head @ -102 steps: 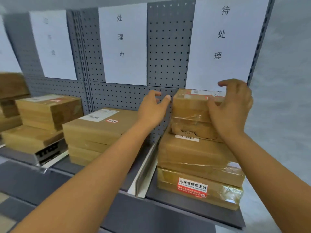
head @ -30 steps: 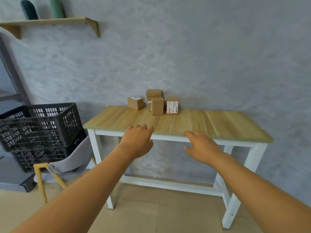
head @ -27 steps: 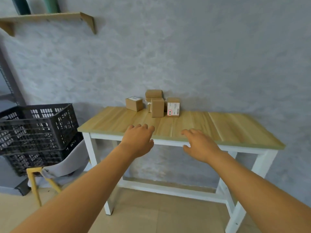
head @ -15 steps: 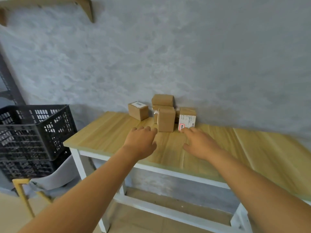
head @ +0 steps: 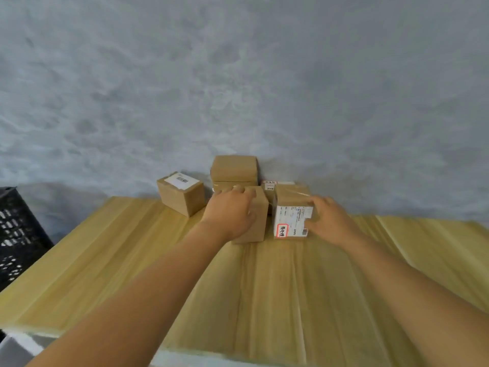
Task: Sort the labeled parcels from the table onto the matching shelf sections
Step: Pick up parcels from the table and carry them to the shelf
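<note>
Several small brown cardboard parcels stand at the back of the wooden table (head: pixel 264 292), against the grey wall. My left hand (head: pixel 231 213) is closed over the top and left side of a plain brown parcel (head: pixel 258 221). Right beside it stands a parcel with a white shipping label and a red-framed sticker (head: pixel 289 221); my right hand (head: pixel 329 221) grips its right side, thumb on the label. Both parcels rest on the table. Further left sits a parcel with a white label on top (head: pixel 181 194). Behind my left hand, a parcel (head: pixel 234 169) lies stacked on another.
One more labelled parcel (head: pixel 269 187) peeks out behind the two I hold. A black plastic crate (head: pixel 16 234) stands off the table's left end. The table's white front edge (head: pixel 185 360) is just below me.
I turned from the shelf to the table and walked up to it. Both hands reached forward and closed on the two front parcels, which they had only neared half a second ago.
</note>
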A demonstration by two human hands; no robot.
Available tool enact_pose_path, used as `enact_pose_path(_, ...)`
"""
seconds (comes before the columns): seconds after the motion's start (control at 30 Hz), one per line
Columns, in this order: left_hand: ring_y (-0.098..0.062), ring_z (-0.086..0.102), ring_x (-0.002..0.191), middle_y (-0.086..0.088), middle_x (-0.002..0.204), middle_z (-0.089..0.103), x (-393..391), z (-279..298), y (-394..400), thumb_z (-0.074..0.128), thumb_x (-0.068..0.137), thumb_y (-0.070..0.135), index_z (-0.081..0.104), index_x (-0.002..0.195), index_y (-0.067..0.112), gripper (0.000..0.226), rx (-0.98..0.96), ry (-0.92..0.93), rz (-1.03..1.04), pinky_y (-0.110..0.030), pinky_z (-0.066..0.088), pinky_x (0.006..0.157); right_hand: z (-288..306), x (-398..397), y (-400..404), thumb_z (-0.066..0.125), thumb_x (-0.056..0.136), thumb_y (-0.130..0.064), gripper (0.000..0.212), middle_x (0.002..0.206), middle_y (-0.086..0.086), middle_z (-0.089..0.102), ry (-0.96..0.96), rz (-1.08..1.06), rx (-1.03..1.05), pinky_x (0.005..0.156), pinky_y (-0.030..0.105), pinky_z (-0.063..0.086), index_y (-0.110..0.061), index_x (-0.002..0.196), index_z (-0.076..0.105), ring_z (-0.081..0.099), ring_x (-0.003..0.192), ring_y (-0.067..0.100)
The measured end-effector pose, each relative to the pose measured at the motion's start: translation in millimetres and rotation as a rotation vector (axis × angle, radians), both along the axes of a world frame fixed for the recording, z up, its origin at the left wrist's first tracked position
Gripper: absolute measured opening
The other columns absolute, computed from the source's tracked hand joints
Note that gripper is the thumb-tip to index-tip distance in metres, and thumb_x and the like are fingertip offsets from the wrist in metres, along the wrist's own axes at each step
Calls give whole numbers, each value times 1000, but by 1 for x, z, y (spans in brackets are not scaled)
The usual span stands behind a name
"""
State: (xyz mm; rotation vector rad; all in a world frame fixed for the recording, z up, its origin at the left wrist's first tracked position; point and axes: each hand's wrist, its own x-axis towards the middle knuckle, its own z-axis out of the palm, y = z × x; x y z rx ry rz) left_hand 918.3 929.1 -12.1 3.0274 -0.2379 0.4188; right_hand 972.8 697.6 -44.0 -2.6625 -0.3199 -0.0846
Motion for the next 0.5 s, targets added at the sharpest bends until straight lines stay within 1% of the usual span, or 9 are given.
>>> enact_pose_path(0.1,-28,51,118,-6,127,56,40,-1,-20,48,95,32,53,128,17,37,-46,5,-56,-42,44,95,-8,24,0,66,91,-20,70,150,13,32,-14,-21,50,112,38,37,-20,152,34,37,137,32)
enact_pose_path(0.17,-28,48,123,-6,133,52,61,-7,-35,51,95,35,50,132,19,40,-52,53,-96,-41,41,97,-14,36,0,67,92,-24,74,157,11,22,1,2,53,116,41,33,-26,155,28,28,143,32)
enact_pose_path(0.23,-28,43,131,-7,141,47,74,-13,-45,54,94,37,45,138,19,49,-48,99,-124,-41,38,103,-18,44,1,67,91,-26,71,156,8,26,20,57,87,115,43,35,-25,153,31,31,142,31)
enact_pose_path(0.3,-28,41,133,-7,143,47,91,-15,-52,56,92,40,44,139,20,52,-59,108,-130,-43,37,106,-22,57,-2,69,90,-24,61,147,4,40,2,76,139,108,42,41,-20,144,41,42,134,27)
enact_pose_path(0.33,-28,42,132,-6,142,47,98,-15,-55,57,92,41,44,139,20,53,-66,113,-127,-43,37,105,-23,62,-3,69,89,-23,56,141,2,46,0,80,162,102,39,45,-21,139,44,47,128,24)
enact_pose_path(0.4,-29,45,129,-6,139,49,108,-14,-58,57,90,47,45,137,20,56,-54,161,-116,-45,38,104,-27,68,-6,69,88,-21,45,131,-2,54,23,88,213,84,24,49,-27,125,45,55,114,17)
enact_pose_path(0.43,-28,47,126,-6,137,50,113,-14,-60,57,89,50,45,136,20,58,-35,195,-114,-45,39,104,-29,72,-8,69,88,-21,42,127,-3,57,38,92,238,72,16,47,-31,119,43,58,106,13)
enact_pose_path(0.47,-28,49,123,-7,136,50,116,-13,-61,58,88,53,45,136,20,60,-14,227,-110,-45,41,103,-30,75,-9,70,88,-20,43,123,-5,60,55,92,266,63,10,44,-32,116,40,60,99,10)
enact_pose_path(0.5,-28,51,120,-7,135,51,119,-12,-62,60,87,54,44,135,21,61,-1,253,-106,-44,42,101,-31,78,-11,72,88,-21,45,119,-7,61,79,91,307,59,8,43,-32,117,39,62,94,7)
